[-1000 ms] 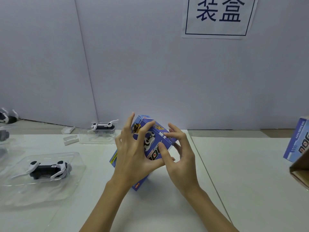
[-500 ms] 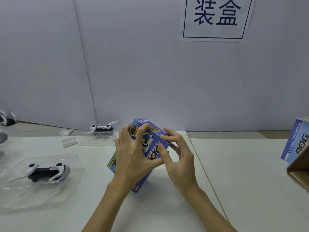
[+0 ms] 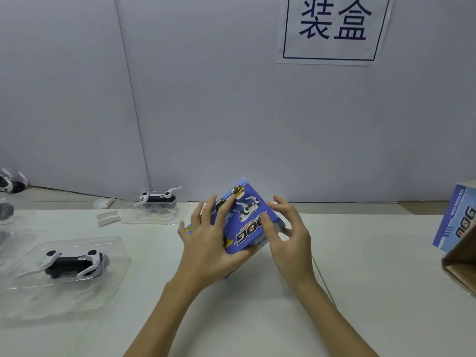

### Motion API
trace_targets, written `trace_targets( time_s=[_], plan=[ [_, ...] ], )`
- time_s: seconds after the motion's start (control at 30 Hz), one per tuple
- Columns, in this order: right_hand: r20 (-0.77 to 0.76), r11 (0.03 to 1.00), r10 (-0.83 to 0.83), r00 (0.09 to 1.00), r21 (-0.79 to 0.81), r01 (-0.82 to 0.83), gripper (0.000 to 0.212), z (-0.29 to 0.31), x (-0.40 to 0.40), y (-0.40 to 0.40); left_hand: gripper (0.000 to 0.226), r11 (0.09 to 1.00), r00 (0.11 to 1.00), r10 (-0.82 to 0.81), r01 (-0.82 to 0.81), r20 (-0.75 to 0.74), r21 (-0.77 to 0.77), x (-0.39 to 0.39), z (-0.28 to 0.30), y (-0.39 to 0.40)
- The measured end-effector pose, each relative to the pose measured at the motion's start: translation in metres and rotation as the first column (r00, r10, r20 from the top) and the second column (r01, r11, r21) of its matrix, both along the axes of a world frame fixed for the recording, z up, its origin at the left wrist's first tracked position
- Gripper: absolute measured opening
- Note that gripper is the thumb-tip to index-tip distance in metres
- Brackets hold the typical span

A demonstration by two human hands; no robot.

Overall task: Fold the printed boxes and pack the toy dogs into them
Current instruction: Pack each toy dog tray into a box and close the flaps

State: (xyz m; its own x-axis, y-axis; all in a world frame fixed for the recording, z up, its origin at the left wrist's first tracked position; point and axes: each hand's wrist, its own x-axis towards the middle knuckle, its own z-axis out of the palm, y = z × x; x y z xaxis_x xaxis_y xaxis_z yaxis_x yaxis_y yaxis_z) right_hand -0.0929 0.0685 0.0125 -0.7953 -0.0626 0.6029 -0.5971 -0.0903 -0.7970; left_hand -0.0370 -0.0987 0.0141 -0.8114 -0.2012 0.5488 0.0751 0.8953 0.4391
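Observation:
A blue printed box (image 3: 244, 222) marked DOG is held tilted above the white table, between both hands. My left hand (image 3: 208, 240) grips its left side, fingers spread over the printed face and thumb under the lower edge. My right hand (image 3: 288, 235) pinches the box's right end, thumb on the face and fingers curled behind it. A black and white toy dog (image 3: 73, 261) lies in a clear plastic tray (image 3: 113, 253) at the left. Another toy dog (image 3: 157, 198) sits in a clear tray farther back.
A second blue printed box (image 3: 457, 217) stands at the right edge, beside a brown cardboard carton (image 3: 461, 264). More toy dogs (image 3: 10, 185) and clear trays lie at the far left. Small white plastic pieces (image 3: 108, 217) sit near the back wall, which carries a paper sign (image 3: 332, 29).
The box has been turned so its printed face lies flatter and faces up. Both hands shifted with it, the right thumb now pressing on the face near the right end.

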Motion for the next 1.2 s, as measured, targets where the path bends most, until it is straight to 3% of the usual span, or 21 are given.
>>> trace_targets(
  time_s=[0.07,0.13,0.2,0.27,0.33,0.47,0.63,0.73,0.8,0.93,1.03,1.2],
  plan=[
    [-0.019,0.995,-0.054,0.998,0.078,0.055,0.026,0.000,-0.003,0.005,0.101,0.968,0.998,-0.052,0.043,0.026,0.248,-0.005,-0.001,-0.005],
    [-0.054,0.974,-0.046,0.998,0.221,0.057,0.031,0.002,-0.003,0.008,0.081,0.842,0.992,-0.124,0.116,-0.020,0.527,-0.008,-0.004,-0.013],
    [-0.143,0.907,-0.047,0.989,0.408,0.102,0.044,0.005,0.000,0.008,0.067,0.704,0.988,-0.145,0.144,-0.058,0.696,-0.008,-0.006,-0.023],
    [-0.235,0.813,-0.013,0.972,0.563,0.147,0.068,0.006,0.003,0.006,0.068,0.617,0.987,-0.132,0.152,-0.089,0.772,-0.009,-0.009,-0.034],
    [-0.264,0.745,0.052,0.963,0.653,0.139,0.083,0.008,0.006,0.005,0.075,0.591,0.989,-0.109,0.142,-0.096,0.794,-0.008,-0.011,-0.042],
    [-0.347,0.642,0.124,0.929,0.743,0.192,0.092,0.013,0.001,0.012,0.084,0.590,0.995,-0.059,0.098,-0.078,0.801,-0.007,-0.010,-0.047],
    [-0.364,0.749,0.121,0.924,0.645,0.156,0.093,0.012,0.000,0.012,0.077,0.522,0.991,-0.051,0.130,-0.121,0.843,-0.009,-0.005,-0.044],
    [-0.351,0.871,-0.058,0.935,0.439,0.219,0.089,0.009,-0.002,0.015,0.089,0.422,0.976,-0.081,0.217,-0.202,0.880,-0.009,-0.004,-0.045],
    [-0.260,0.939,-0.158,0.953,0.258,0.226,0.077,0.007,-0.006,0.019,0.087,0.381,0.951,-0.164,0.305,-0.261,0.873,-0.005,-0.002,-0.046],
    [0.124,0.994,-0.102,0.987,-0.031,0.107,0.059,0.007,-0.009,0.014,0.057,0.542,0.905,-0.373,0.393,-0.206,0.743,0.000,0.001,-0.029],
    [0.280,0.987,-0.123,0.952,-0.063,0.146,0.056,0.003,-0.015,0.011,0.056,0.537,0.896,-0.407,0.394,-0.180,0.746,-0.003,-0.007,-0.013],
    [0.378,0.987,-0.148,0.914,-0.005,0.162,0.061,-0.002,-0.021,0.015,0.045,0.463,0.900,-0.379,0.385,-0.214,0.798,-0.005,-0.008,-0.004]
  ],
)
